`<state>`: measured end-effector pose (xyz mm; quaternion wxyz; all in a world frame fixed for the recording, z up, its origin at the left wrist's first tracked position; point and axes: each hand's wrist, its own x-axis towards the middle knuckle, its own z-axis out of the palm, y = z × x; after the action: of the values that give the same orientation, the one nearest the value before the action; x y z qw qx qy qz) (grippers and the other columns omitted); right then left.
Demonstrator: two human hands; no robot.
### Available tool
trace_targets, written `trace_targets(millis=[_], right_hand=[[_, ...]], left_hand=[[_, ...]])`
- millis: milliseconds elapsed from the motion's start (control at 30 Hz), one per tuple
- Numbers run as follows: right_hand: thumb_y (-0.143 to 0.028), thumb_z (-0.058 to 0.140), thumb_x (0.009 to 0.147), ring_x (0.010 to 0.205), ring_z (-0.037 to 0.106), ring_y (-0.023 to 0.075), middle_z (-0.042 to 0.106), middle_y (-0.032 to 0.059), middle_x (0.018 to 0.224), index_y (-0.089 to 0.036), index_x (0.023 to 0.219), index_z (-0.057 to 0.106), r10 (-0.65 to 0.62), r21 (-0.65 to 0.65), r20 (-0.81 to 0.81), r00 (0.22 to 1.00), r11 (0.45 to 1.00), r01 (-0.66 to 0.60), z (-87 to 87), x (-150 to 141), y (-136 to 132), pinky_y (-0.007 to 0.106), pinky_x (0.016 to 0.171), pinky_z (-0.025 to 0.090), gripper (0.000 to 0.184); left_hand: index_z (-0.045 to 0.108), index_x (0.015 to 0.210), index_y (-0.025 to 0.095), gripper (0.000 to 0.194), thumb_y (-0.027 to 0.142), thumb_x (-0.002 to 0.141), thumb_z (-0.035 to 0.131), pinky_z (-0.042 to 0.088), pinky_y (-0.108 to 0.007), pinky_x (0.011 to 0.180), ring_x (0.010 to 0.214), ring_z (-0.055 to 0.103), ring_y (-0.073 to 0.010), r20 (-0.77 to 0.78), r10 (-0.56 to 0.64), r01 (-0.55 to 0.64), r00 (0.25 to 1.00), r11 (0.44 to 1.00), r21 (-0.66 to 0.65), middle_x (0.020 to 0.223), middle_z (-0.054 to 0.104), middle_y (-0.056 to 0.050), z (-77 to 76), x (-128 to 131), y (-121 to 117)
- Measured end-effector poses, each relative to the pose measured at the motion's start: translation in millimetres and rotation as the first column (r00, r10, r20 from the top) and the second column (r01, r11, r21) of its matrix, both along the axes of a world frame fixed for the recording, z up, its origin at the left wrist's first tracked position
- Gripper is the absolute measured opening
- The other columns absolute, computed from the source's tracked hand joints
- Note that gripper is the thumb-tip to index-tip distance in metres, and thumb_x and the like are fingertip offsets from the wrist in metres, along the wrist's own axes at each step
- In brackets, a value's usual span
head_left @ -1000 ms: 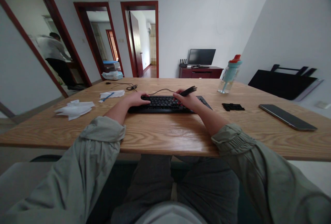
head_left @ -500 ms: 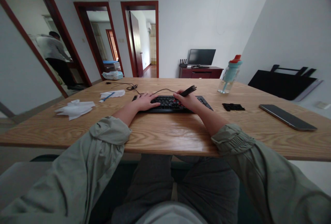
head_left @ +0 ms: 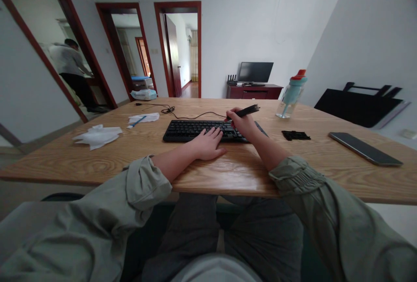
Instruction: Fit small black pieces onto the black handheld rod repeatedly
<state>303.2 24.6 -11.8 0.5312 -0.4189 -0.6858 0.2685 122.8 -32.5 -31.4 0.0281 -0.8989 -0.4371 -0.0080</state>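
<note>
A black keyboard (head_left: 192,130) lies on the wooden table (head_left: 208,167), its cable running off to the back left. My left hand (head_left: 206,143) lies flat and open at the keyboard's near edge, fingers spread onto the keys. My right hand (head_left: 243,123) is closed round a slim black tool (head_left: 248,110) that points up and to the right, held over the keyboard's right part.
Crumpled white tissues (head_left: 97,136) and a paper with a blue pen (head_left: 143,119) lie at the left. A teal water bottle (head_left: 291,94), a small black part (head_left: 295,135) and a dark phone (head_left: 365,147) stand at the right. A person (head_left: 70,71) stands beyond the left doorway.
My left hand slid from the keyboard's left end to its near middle edge. My right hand lifted the black tool slightly and moved right. The view shifted a little.
</note>
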Motion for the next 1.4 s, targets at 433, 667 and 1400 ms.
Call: trace_targets(millis=[433, 667, 1400], right_hand=[[-0.048, 0.054, 0.086, 0.052, 0.049, 0.0114, 0.067, 0.0036, 0.072, -0.018, 0.078, 0.06, 0.001, 0.035, 0.076, 0.997, 0.999, -0.003, -0.6, 2, 0, 0.024, 0.05, 0.039, 0.031], [-0.058, 0.049, 0.089, 0.059, 0.055, 0.0146, 0.069, 0.0055, 0.077, -0.017, 0.085, 0.066, 0.057, 0.014, 0.141, 0.988, 0.998, -0.059, -6.6, 1, 6, 0.026, 0.053, 0.043, 0.044], [-0.075, 0.033, 0.09, 0.057, 0.057, 0.0207, 0.058, 0.0041, 0.056, -0.019, 0.075, 0.067, -0.017, -0.065, 0.224, 0.975, 0.997, 0.032, -17.2, -13, -1, 0.033, 0.065, 0.046, 0.067]], left_hand=[[0.047, 0.144, 0.009, 0.067, 0.052, 0.093, 0.041, 0.036, -0.037, 0.115, 0.139, 0.044, -0.0283, 0.075, 0.087, -0.092, 0.993, 0.993, 0.068, 0.151, 0.045, -0.016, 7.1, -45, -9], [0.052, 0.142, 0.013, 0.062, 0.048, 0.092, 0.043, 0.037, -0.038, 0.114, 0.135, 0.049, -0.0277, 0.109, 0.196, -0.205, 0.975, 0.976, 0.073, 0.147, 0.05, -0.012, 13.6, -88, -26], [0.075, 0.095, 0.023, 0.026, 0.038, 0.086, 0.056, 0.044, -0.025, 0.066, 0.072, 0.064, -0.0153, 0.229, 0.015, -0.032, 0.973, 0.997, 0.071, 0.088, 0.075, -0.002, 43.6, -35, 25]])
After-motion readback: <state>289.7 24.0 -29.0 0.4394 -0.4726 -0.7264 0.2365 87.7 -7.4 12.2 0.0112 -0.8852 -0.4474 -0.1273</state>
